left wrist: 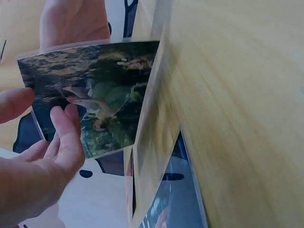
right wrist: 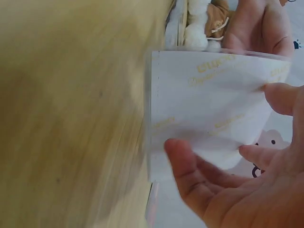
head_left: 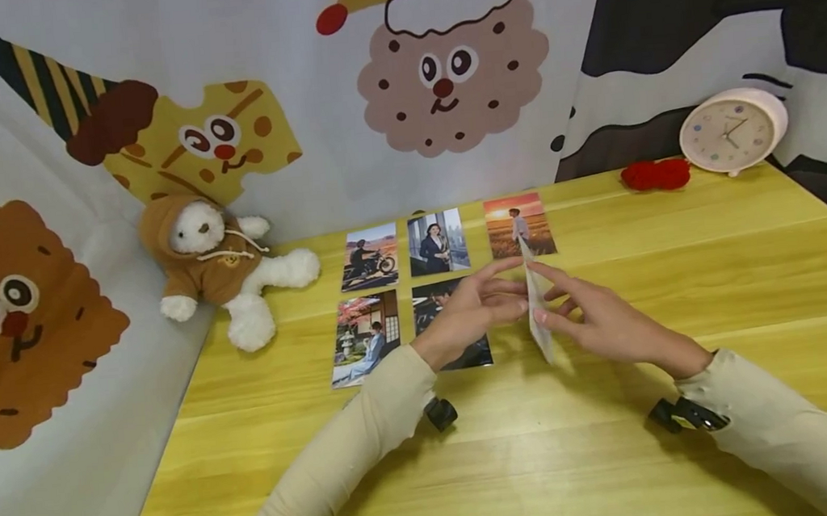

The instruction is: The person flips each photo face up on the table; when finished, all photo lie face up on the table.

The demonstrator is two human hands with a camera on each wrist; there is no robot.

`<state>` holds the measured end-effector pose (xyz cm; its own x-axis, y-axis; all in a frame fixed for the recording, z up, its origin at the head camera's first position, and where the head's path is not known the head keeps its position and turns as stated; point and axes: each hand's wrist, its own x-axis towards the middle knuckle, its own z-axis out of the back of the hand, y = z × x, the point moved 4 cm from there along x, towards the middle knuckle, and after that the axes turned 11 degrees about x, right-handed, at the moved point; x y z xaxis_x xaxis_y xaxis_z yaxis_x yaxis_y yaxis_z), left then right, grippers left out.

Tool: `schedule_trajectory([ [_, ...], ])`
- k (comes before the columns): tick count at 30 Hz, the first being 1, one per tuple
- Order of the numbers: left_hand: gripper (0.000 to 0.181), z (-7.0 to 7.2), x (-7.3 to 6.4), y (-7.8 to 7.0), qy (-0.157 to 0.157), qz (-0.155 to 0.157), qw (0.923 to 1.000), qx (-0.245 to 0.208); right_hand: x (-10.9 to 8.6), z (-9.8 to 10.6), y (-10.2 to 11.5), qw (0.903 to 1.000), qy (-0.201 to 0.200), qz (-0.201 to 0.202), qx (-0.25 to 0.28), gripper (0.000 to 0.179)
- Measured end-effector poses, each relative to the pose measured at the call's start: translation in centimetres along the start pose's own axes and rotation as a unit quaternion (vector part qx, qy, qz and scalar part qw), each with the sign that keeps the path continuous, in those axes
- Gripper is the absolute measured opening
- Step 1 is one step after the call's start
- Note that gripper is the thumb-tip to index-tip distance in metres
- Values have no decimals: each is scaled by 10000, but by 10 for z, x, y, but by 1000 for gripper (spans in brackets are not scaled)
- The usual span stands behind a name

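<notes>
Between the two hands, a glossy photo print (head_left: 537,321) stands on edge above the table, seen almost edge-on from the head. My left hand (head_left: 465,311) holds it from the picture side, thumb and fingers at its face and far edge. Dark rocks, greenery and a blurred figure show on the print's face (left wrist: 118,71) in the left wrist view. On the other side my right hand (head_left: 608,320) holds it with bent fingers and thumb against the white back (right wrist: 199,109), which bears faint yellow lettering. Under the left hand lies a dark photo (head_left: 475,354), partly hidden.
Other photos lie in rows: a motorcycle photo (head_left: 370,257), a suited-person photo (head_left: 438,242), a sunset photo (head_left: 519,225) and a garden photo (head_left: 365,339). A teddy bear (head_left: 212,249) sits at left. A red fuzzy object (head_left: 656,175) and a clock (head_left: 732,132) stand back right.
</notes>
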<state>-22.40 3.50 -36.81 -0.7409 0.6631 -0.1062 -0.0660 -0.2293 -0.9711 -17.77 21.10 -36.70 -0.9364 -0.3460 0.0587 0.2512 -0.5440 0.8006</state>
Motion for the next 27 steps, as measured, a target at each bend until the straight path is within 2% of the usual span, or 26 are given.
schedule_trajectory([
  [9, 58, -1, 5, 1, -152, 209, 9984, 509, 2, 3, 3, 9965, -179, 99, 812, 61],
  [14, 62, -3, 6, 3, -307, 282, 9918, 1212, 2, 2, 3, 9937, -217, -19, 1102, 61],
  [18, 66, -4, 6, 2, -358, 241, 9785, 2017, 4, 3, 4, 9935, -319, 49, 1096, 70],
  [21, 66, -2, 5, 2, -302, 231, 9633, 2656, 4, 6, 4, 9917, -367, 145, 1223, 76],
  [25, 70, 5, 3, 4, -92, 547, 9445, 3237, 1, 12, 0, 9894, -232, 43, 1434, 72],
  [27, 72, 8, 2, 5, 5, 719, 9390, 3364, -1, 16, -4, 9878, -176, -110, 1544, 70],
])
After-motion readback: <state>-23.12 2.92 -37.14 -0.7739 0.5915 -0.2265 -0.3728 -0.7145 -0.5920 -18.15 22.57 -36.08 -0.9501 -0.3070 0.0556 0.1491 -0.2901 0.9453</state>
